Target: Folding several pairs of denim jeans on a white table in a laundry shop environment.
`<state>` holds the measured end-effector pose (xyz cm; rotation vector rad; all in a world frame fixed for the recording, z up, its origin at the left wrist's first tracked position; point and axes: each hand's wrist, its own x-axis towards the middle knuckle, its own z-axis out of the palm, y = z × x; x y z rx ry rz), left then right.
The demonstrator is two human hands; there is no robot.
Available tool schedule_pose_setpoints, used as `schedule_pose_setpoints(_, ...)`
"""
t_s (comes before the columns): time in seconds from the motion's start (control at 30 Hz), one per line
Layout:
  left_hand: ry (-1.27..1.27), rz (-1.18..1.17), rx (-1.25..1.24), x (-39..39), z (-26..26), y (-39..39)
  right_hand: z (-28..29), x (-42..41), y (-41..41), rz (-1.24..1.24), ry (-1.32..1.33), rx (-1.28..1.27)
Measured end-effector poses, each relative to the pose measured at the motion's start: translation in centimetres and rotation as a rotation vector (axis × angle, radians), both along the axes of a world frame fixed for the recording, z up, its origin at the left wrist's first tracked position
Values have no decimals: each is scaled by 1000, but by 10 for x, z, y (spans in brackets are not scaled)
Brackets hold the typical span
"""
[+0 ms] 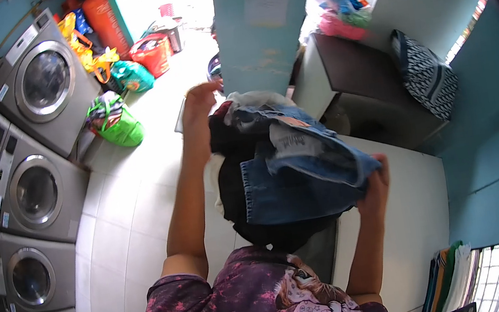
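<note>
A pair of blue denim jeans (296,192) spreads in front of me, its pale inner side showing along the upper part. My right hand (373,181) grips its right end. Near the upper left of the clothes, my left hand (202,99) is raised with bent fingers; whether it pinches any cloth is not clear. Black clothes (235,172) lie beneath the denim, and a pale garment (260,98) shows at the far side. What supports these clothes is mostly hidden.
To my right runs a white tabletop (410,195); beyond it stands a dark-topped counter (356,62) with a patterned bag (426,74). Front-loading machines (36,188) are stacked on the left. A green bag of clothes (122,126) sits on the tiled floor (120,233). A blue pillar (269,41) rises ahead.
</note>
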<state>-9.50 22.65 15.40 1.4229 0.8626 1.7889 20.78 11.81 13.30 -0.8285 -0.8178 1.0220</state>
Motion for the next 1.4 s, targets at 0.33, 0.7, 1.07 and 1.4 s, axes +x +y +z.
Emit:
schedule_pose_setpoints(0.33, -1129, -1254, -722, 83, -125, 2, -58, 128, -92, -315, 194, -2)
schedule_pose_setpoints(0.7, -1187, -1287, -707, 87, -135, -11, -137, 116, -133, -702, -182, -621)
schedule_pose_setpoints(1.07, -1232, -1312, -709, 86, -139, -10, -87, 89, -127, -810, -132, -393)
schedule_pose_setpoints(1.4, 1094, -4, -54, 73, -110, -42, -100, 111, -104, -719, -41, -605)
